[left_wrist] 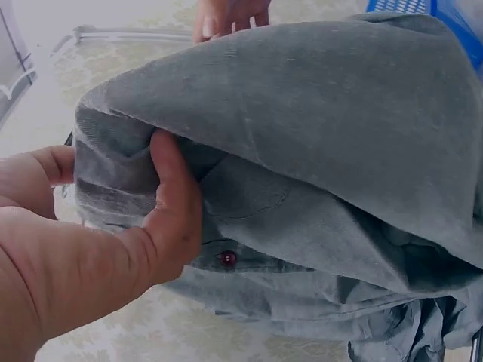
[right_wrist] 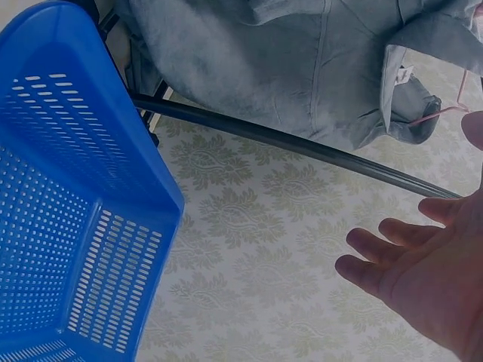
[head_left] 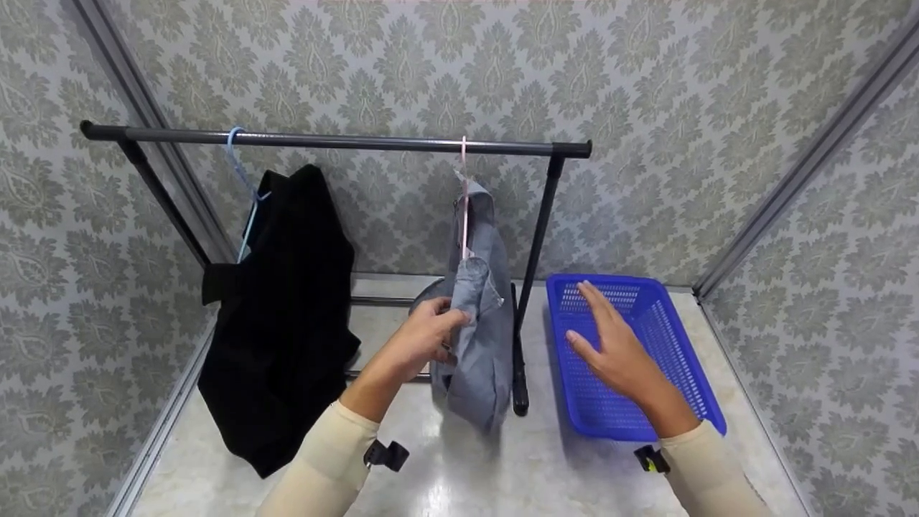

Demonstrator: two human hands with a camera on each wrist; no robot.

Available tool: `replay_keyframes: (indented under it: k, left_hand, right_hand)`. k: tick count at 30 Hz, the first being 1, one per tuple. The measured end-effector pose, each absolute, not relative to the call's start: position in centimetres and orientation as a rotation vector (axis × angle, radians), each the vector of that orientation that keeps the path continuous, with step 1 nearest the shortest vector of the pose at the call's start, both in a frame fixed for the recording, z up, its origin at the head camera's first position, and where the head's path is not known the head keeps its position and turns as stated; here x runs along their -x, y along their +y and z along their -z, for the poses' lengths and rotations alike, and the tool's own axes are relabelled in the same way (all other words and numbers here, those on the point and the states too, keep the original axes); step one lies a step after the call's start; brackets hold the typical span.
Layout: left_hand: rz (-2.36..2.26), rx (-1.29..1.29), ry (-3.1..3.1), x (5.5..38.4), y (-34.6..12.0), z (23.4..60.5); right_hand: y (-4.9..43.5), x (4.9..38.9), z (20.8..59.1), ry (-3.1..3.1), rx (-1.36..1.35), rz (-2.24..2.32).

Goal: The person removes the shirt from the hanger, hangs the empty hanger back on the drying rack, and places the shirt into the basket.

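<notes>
A grey buttoned shirt (head_left: 482, 359) hangs from a pink hanger (head_left: 464, 215) near the right end of the rack's rail. My left hand (head_left: 428, 334) grips the shirt's near edge from the left side. In the left wrist view the thumb of that hand (left_wrist: 113, 234) presses into a fold of the cloth, close to a dark red button (left_wrist: 228, 259); some fingertips are hidden by the fabric. With fingers spread, my right hand (head_left: 616, 352) is held above the blue basket (head_left: 567, 388) and touches nothing. The right wrist view shows the same hand (right_wrist: 430, 279) apart from the shirt (right_wrist: 249, 68).
A black garment (head_left: 287, 323) hangs on a light blue hanger (head_left: 248, 230) at the rack's left. The dark rail (head_left: 344, 140) spans both hangers, with a slanting post (head_left: 538, 244) between shirt and basket. Patterned walls (head_left: 646, 108) enclose the back and sides.
</notes>
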State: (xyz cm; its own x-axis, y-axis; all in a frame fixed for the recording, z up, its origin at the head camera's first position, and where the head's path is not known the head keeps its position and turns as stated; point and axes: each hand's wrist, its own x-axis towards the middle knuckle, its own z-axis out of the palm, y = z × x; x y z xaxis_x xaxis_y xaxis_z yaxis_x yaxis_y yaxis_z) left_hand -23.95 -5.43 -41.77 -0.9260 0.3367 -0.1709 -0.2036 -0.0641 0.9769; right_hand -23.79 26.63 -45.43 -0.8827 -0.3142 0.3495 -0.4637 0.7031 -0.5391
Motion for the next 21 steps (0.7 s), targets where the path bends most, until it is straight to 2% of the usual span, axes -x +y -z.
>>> replay_keyframes:
  k: [7, 14, 21]
  left_hand:
    - [-2.081, -0.165, 1.827, 23.4, -6.4, 41.1]
    - [-2.068, -0.298, 1.832, 23.1, -7.4, 40.6]
    - [-2.081, -0.327, 1.909, 23.1, -10.3, 39.5]
  right_hand:
    - [26.6, 24.0, 44.8, -2.678, -0.622, -0.96]
    - [26.5, 23.9, 44.8, -2.689, -0.626, -0.979]
    - [26.6, 24.0, 44.7, -2.66, -0.657, -0.966]
